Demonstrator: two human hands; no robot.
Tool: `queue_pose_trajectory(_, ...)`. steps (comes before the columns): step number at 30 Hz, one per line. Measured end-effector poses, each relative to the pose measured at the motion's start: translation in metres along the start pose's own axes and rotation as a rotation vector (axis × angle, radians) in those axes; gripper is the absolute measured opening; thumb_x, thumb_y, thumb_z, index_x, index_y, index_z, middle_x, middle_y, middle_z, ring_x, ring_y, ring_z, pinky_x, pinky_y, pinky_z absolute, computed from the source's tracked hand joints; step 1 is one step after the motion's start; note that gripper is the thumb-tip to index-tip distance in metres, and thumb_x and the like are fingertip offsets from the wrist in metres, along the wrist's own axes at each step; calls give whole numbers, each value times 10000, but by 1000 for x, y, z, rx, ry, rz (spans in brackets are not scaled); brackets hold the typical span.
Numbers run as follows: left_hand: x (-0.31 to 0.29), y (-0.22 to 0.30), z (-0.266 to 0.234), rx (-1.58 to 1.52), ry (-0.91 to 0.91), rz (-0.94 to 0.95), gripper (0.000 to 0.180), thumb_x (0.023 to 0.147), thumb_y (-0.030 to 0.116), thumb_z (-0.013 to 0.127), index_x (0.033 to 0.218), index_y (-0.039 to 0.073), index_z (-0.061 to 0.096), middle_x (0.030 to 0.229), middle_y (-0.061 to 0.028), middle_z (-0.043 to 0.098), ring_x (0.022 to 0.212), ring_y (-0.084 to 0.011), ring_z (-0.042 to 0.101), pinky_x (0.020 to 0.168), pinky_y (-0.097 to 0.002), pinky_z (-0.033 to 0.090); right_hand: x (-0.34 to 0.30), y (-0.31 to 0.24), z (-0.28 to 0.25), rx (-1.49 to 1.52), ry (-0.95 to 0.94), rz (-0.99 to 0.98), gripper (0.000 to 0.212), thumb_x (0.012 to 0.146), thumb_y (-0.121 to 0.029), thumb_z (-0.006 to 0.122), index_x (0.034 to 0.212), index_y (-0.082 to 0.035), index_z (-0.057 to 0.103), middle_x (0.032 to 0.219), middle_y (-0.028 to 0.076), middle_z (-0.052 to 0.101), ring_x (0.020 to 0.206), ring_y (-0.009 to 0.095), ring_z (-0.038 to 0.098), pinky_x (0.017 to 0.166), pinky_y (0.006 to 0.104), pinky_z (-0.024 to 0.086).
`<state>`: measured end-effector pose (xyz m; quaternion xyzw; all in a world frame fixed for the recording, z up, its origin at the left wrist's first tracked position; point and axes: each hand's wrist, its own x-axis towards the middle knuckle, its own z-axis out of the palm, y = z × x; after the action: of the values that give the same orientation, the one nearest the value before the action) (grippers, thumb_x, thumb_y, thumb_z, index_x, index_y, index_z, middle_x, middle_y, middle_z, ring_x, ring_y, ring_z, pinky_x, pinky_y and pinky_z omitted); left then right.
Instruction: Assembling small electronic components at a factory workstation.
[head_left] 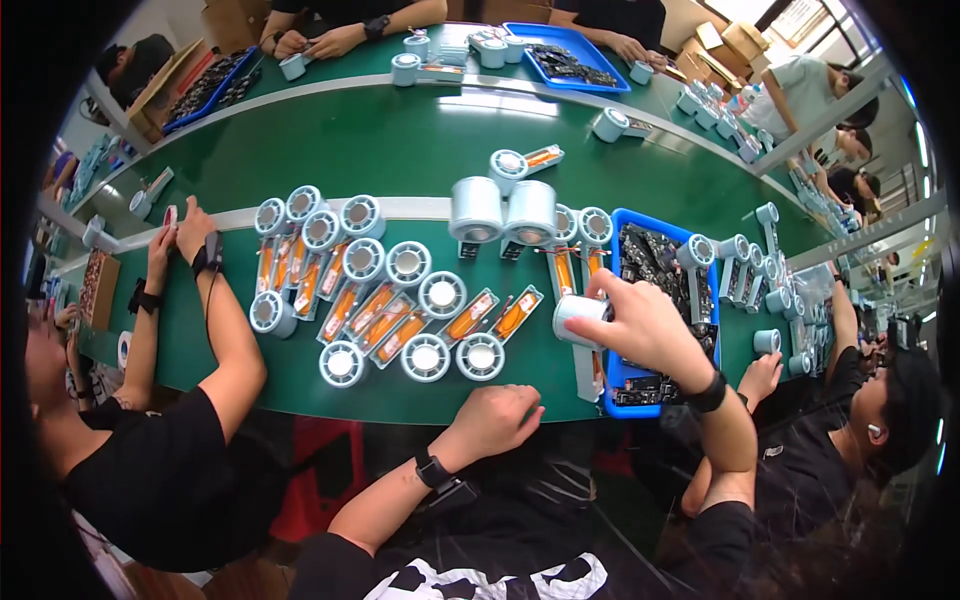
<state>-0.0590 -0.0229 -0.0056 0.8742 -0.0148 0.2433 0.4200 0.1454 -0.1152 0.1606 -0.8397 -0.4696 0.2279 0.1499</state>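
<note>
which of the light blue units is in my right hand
The light blue unit by the left edge of the nearest blue tray, gripped by your right hand; the clustered units to its left rest on the green table.

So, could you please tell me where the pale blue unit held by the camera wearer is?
In the head view, the pale blue unit is right of centre, in the right hand, just left of the nearby blue tray.

A pale-blue, round-headed unit [576,322] is held beside the blue tray [714,345], handle nearward.
</note>
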Motion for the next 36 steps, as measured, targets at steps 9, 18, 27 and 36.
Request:
queue_pose_trajectory(9,-12,1,-9,-124,128,-174,245,807,82,765,936,51,560,744,-90,596,603,-245,604,548,-350,487,-10,3,41,-194,204,259,555,875,-576,629,1031,-43,649,783,220,705,795,416,701,724,497,539)
queue_pose_trajectory(18,-10,-1,-6,-50,-9,-162,281,815,72,769,971,46,536,824,-116,627,687,-269,641,619,-349,523,-25,9,50,-75,290,290,571,899,-587,601,1037,-37,667,824,223,716,829,424,708,737,486,557)
queue_pose_trajectory(27,-6,0,-4,-41,111,-2,393,823,100,791,1061,14,490,1136,-194,633,958,-375,670,789,-420,556,7,-10,101,-143,259,353,541,958,-543,565,1009,-17,681,800,202,722,795,396,724,710,503,567)
queue_pose_trajectory(36,-10,-3,1,-20,28,-102,375,837,117,796,1042,8,501,1074,-184,646,938,-376,669,765,-414,555,-1,4,85,-162,406,231,371,994,-408,570,909,-61,671,722,173,697,678,393,704,618,502,556)
